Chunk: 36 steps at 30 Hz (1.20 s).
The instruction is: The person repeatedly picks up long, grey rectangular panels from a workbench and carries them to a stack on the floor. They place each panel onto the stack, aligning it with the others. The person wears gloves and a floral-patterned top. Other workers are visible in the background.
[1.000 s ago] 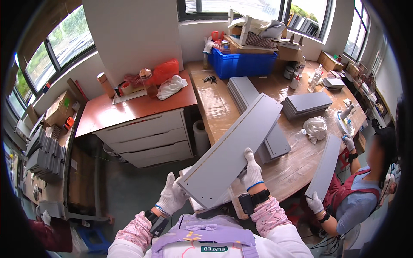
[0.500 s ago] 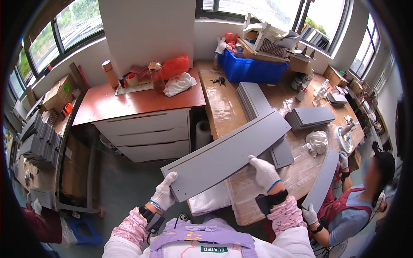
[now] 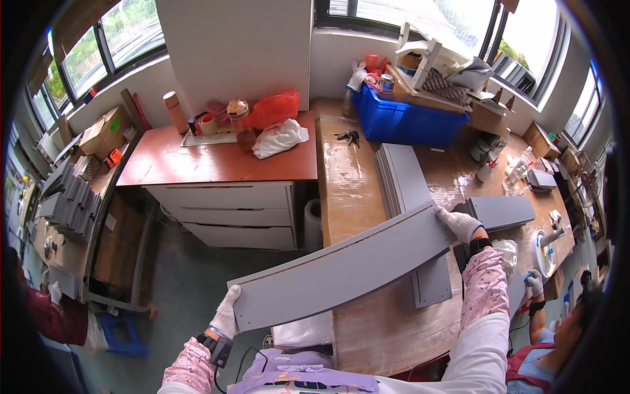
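Left hand (image 3: 226, 311) pinches one end of grey panel (image 3: 341, 269), right hand (image 3: 461, 225) the opposite end — panel spanning between them (both gloved in white). Board stack (image 3: 405, 174) left of right hand, partly hidden by panel.

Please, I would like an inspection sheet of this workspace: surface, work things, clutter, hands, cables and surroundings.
Surface: brown table, glossy, apparently film-covered.
Job's things: long grey panel in both hands, hiding part of a grey panel stack; contact between them unclear. Second grey stack lies further right.
Clutter: blue bin with things piled on it; small black tools; white cloth, partly hidden.
Hands: gloved left hand grips the panel's left end; gloved right hand holds its right end.
Cables: dark cable near the left wrist device.
Surroundings: co-worker at right, another person at left; drawer unit beyond the panel.
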Available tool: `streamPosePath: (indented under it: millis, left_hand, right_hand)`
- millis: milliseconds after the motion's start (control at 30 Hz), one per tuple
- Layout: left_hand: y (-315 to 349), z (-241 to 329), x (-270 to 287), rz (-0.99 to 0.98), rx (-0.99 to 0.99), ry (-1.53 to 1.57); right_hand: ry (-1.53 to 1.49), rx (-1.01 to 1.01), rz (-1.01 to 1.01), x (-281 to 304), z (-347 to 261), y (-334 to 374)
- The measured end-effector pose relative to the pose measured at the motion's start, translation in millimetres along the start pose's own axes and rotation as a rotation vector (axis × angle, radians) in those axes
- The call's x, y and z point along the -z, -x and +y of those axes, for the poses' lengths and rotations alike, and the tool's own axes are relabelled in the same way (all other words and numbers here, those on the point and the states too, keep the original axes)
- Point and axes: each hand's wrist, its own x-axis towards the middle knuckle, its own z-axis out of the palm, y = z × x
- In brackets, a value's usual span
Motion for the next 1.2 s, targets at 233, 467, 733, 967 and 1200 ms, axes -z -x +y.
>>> streamPosePath:
  millis: [233,467,733,967,1200]
  left_hand:
    - [-11,-12,7,0.031,0.068,0.065]
    - [-28,-29,22,-0.026,0.068,0.124]
    - [2,-8,64,0.008,-0.064,0.107]
    - [56,44,131,0.057,-0.104,-0.043]
    - [79,125,219,0.090,-0.033,-0.209]
  right_hand:
    - [-0.438,-0.040,-0.141,-11,6,-14]
    - [-0.940,-0.065,-0.061,-34,12,-13]
    - [-0.921,0.112,-0.088,-36,-22,68]
    - [-1.009,0.168,-0.077,-79,-75,157]
    - [-1.263,0.015,0.022,-207,-127,268]
